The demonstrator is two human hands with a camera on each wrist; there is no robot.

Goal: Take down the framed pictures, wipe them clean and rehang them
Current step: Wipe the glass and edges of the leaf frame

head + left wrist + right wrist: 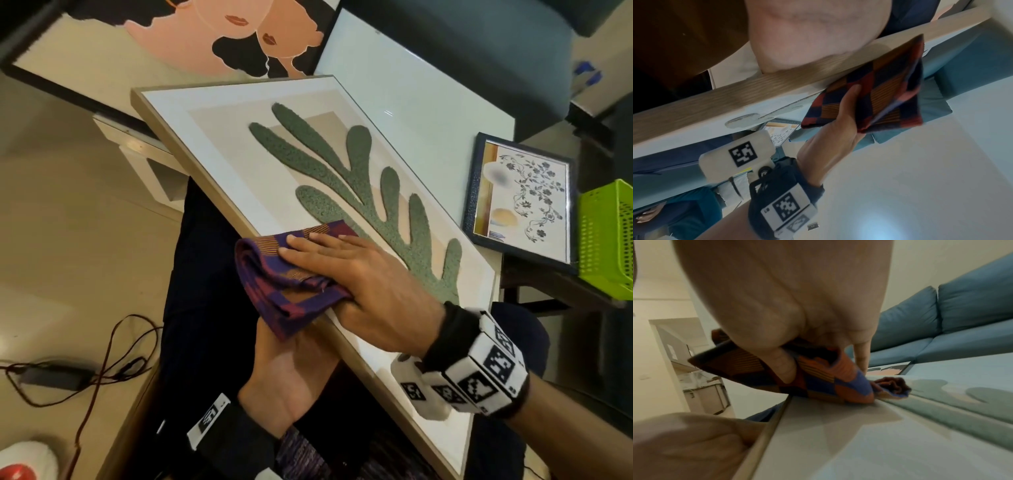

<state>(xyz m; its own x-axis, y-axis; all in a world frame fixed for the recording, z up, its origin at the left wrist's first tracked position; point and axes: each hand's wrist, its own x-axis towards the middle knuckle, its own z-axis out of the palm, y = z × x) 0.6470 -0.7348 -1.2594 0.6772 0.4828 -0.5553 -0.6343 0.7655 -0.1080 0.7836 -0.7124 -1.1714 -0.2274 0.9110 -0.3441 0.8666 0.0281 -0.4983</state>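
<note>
Large wood-framed leaf picture (308,192) lies tilted, far end propped on the near edge of the white table (428,85), near end over the person's lap. Right hand (356,270) presses a folded checked cloth (284,284) flat on the glass at the frame's left edge, fingers straight, thumb tucked under the fold; cloth overhangs that edge. Left hand (291,373) supports the frame's left rim from below, palm up; fingertips hidden behind the frame, grip cannot be told. Small floral framed picture (524,198) lies at the table's right edge, touching a green basket (606,236). Portrait print (191,37) sits beyond the table's far-left corner. Cables (102,370) cross the floor on the left. No readable writing; wrist markers show only coded squares
</note>
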